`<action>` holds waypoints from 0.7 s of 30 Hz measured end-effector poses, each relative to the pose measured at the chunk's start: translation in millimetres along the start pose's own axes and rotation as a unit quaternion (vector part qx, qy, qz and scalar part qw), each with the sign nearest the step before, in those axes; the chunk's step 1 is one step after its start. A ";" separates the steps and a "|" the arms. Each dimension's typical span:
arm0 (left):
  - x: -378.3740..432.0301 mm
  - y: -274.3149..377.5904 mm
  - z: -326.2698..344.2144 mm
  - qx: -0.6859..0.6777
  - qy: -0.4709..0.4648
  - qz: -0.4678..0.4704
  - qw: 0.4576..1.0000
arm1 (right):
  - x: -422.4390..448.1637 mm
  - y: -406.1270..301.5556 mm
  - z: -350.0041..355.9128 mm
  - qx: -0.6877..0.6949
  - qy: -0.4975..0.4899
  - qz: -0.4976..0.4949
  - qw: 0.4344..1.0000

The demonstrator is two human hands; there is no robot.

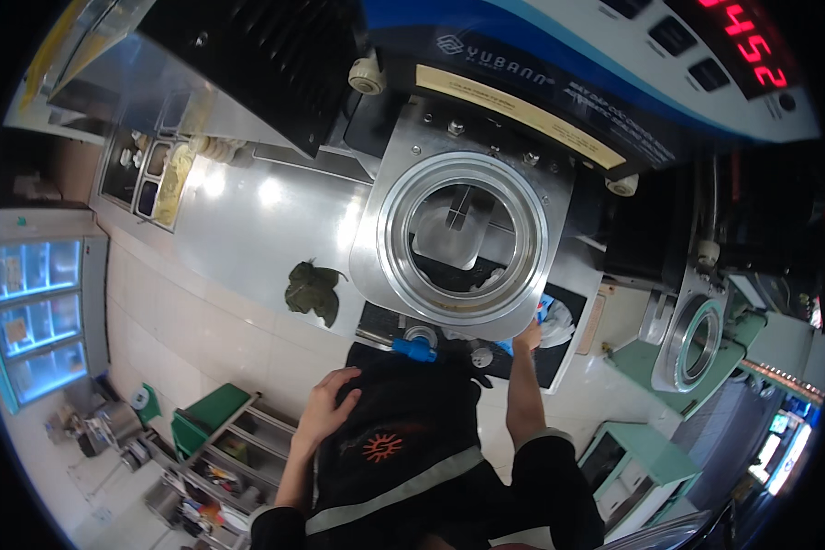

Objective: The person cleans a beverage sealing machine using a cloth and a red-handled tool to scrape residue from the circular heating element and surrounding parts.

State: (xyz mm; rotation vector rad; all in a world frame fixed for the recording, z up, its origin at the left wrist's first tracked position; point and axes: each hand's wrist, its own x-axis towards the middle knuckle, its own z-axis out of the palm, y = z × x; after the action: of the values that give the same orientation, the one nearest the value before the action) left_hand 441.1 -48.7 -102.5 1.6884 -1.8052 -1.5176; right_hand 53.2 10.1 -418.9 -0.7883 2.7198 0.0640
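My left hand (330, 403) is held in front of the black apron (412, 412), its fingers apart and nothing in them. Reaching forward, my right hand (528, 335) is partly hidden beneath the metal plate of a cup sealing machine (464, 237), beside a blue and white plastic wrapper or bag (557, 322); whether the fingers grip it is unclear. A round metal ring sits in the plate. Near the counter's front edge, a blue-handled valve or tap (414, 349) lies on the black mat (478, 357). A crumpled dark green cloth (313, 291) rests on the steel counter.
The sealer's blue and white housing (564, 62) hangs over the counter. Metal food containers (155, 179) stand at the far left. A second sealing machine's ring (700, 344) is at the right. A green-topped shelf unit (210, 419) and a glass-door refrigerator (38, 302) are on the left.
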 end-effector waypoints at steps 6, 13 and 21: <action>6.1 6.1 5.9 0.003 -0.012 0.008 1.000 | 4.3 8.6 -3.5 0.029 0.022 -0.042 0.998; 34.8 33.7 26.7 0.024 -0.049 0.159 0.986 | -53.9 -7.3 -142.9 0.224 0.065 -0.185 0.955; 74.8 119.0 66.3 0.006 -0.045 0.468 0.883 | -151.0 -83.9 -339.9 0.610 -0.343 -0.294 0.651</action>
State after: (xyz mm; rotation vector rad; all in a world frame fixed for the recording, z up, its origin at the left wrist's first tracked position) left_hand 298.6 -102.8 -71.9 0.5223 -2.1686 -1.1160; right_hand 123.4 -26.5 -45.9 -0.8254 1.1527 -1.1946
